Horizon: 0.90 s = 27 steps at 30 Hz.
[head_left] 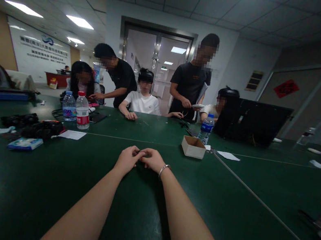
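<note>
Fingertips of left hand point(127, 159) and right hand point(153, 159) pinched together, contents unclear, best kept low over desk point(131, 214).

cardboard box point(193, 147) | water bottles point(83, 111) | laptop point(251, 121) | possibly headsets point(33, 126)

The left hand point(126, 159) and right hand point(153, 160) are held together on the green table point(137, 215), fingertips touching. Whatever is pinched between them cannot be made out. A bracelet point(163, 169) is worn on the right wrist.
</note>
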Each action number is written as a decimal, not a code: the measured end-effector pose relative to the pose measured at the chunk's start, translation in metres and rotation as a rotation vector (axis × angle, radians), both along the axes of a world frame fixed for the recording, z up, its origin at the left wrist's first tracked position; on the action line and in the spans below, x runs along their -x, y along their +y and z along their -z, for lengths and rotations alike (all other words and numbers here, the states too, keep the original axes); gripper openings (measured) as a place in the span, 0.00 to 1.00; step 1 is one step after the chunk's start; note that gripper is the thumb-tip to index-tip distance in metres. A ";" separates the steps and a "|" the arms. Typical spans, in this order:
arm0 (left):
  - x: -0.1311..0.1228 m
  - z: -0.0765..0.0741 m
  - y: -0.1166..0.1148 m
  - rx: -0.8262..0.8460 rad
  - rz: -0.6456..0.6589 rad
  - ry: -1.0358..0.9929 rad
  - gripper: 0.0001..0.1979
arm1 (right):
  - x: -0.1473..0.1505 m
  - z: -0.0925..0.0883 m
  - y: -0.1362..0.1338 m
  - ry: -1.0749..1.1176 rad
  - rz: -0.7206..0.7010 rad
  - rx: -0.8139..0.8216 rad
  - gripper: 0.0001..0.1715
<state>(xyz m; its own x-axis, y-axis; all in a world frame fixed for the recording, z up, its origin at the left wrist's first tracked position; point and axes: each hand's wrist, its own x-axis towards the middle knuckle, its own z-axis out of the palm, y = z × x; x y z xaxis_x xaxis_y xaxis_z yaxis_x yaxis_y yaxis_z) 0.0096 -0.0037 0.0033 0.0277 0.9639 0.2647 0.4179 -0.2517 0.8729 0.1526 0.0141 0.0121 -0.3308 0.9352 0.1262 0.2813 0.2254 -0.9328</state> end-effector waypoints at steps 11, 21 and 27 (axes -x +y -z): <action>0.000 0.002 0.001 0.004 0.028 -0.002 0.20 | 0.005 0.006 0.002 0.270 -0.024 0.189 0.15; 0.002 0.001 0.002 -0.006 0.181 -0.143 0.14 | 0.000 0.004 -0.002 0.339 -0.037 0.231 0.18; 0.003 0.005 0.005 -0.005 0.168 -0.159 0.14 | 0.000 0.010 0.004 0.326 -0.043 0.218 0.19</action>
<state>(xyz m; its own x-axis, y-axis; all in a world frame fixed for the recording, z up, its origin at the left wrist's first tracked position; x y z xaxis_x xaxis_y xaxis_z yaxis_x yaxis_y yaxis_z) 0.0070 0.0013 -0.0013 0.1456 0.9480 0.2829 0.2274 -0.3103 0.9230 0.1530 0.0177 0.0026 -0.3456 0.9379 0.0312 -0.0427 0.0175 -0.9989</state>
